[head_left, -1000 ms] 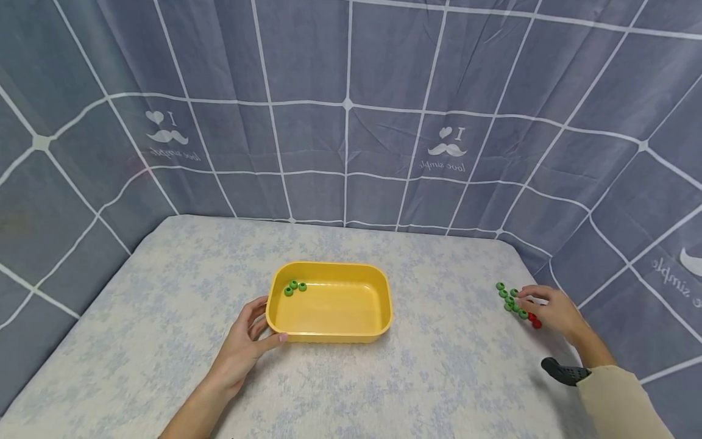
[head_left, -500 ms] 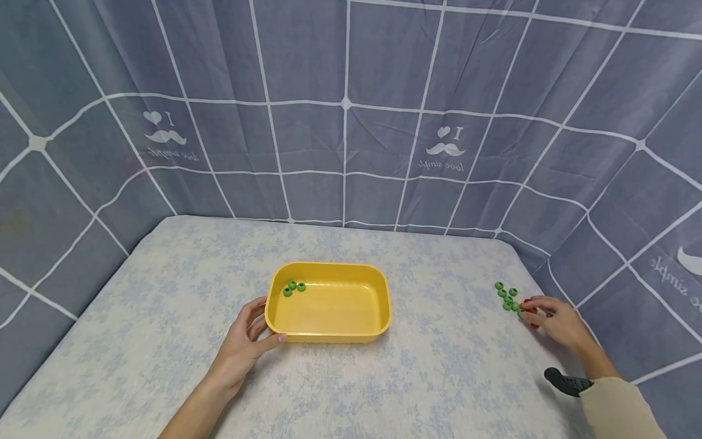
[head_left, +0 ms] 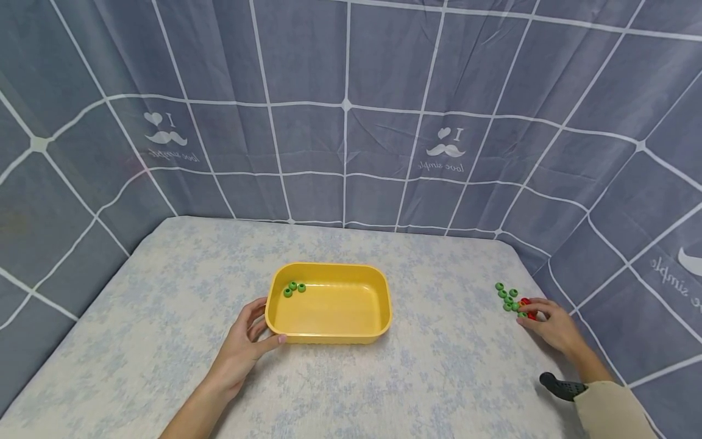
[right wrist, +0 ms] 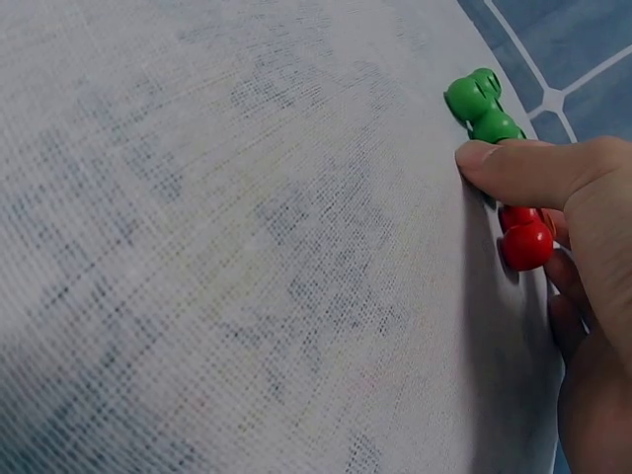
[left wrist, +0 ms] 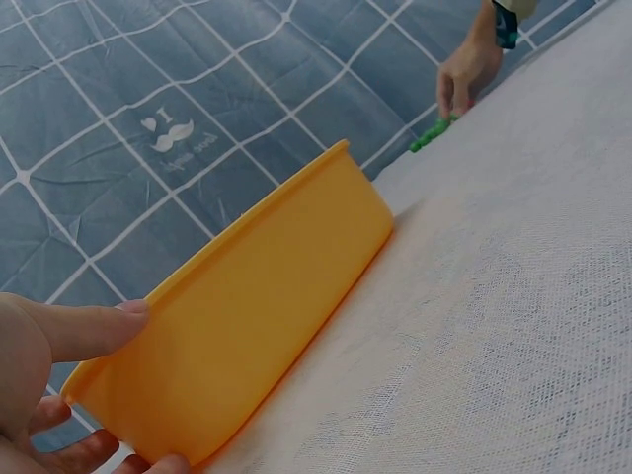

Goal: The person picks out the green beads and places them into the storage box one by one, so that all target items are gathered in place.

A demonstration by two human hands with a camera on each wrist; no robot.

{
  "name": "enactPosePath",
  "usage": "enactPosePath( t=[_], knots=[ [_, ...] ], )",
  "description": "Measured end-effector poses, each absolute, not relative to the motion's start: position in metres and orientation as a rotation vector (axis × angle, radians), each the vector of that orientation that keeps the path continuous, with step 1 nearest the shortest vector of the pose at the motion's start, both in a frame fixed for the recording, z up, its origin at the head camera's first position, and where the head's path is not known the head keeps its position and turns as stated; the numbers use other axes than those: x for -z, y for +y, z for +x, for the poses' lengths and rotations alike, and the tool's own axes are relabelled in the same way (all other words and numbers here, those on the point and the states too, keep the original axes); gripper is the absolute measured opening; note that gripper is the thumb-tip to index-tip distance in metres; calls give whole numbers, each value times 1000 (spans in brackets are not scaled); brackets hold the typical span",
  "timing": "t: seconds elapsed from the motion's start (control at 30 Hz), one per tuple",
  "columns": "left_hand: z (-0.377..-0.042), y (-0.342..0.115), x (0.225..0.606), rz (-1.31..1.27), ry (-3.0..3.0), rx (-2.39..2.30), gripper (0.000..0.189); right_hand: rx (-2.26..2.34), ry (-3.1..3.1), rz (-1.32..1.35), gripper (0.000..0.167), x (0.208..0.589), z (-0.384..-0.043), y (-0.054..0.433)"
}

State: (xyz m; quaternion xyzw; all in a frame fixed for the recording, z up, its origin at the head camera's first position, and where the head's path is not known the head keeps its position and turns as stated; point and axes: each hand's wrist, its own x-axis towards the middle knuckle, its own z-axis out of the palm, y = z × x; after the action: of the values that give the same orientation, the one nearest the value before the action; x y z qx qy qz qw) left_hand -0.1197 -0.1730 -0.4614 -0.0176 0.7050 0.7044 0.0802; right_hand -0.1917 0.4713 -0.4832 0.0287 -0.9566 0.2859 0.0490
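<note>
- Tray (head_left: 334, 311), yellow and rectangular with rounded corners, stands on the pale patterned tablecloth (head_left: 428, 366) near the centre of the head view. 3 green beads (head_left: 293, 286) lie grouped inside it, toward the far left corner.
- Left hand (head_left: 245, 341), same view: grasps the tray at its near left corner, thumb on the near rim, remaining fingers against the left side.
- Right hand (head_left: 551, 323), same view: positioned over the red beads (head_left: 525, 301) at the right side of the table. Loose green beads (head_left: 508, 300) lie in a cluster just beyond the fingertips. A light sleeve (head_left: 614, 411) and a black band (head_left: 562, 386) are at the wrist. Gridded blue-grey fabric (head_left: 307, 140) hangs behind the table.
- Left wrist view: the left thumb presses the tray wall near the rim; the other fingers bend around the end of the tray. The right hand is in the background, pointing down at the beads.
- Right wrist view: the thumb extends across the bead row, its tip beside the loose green beads. 2 red beads show below the thumb, with fingers behind them. Whether the fingers pinch a bead cannot be told.
</note>
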Motion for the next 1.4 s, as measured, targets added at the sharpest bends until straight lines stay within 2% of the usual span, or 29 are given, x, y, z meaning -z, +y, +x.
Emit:
enactPosePath(
  t=[0.6, 1.2, 1.4],
  knots=[
    [-119, -174, 462, -53, 2111, -2125, 92, -878, -2921, 191, 32, 461, -210, 458],
    [-116, -174, 462, -79, 2115, -2111, 92, -997, -2879, 397, 25, 443, -241, 402],
    [-119, -171, 462, -70, 2108, -2120, 91, -1046, -2864, 394, 24, 442, -252, 385]
  ],
)
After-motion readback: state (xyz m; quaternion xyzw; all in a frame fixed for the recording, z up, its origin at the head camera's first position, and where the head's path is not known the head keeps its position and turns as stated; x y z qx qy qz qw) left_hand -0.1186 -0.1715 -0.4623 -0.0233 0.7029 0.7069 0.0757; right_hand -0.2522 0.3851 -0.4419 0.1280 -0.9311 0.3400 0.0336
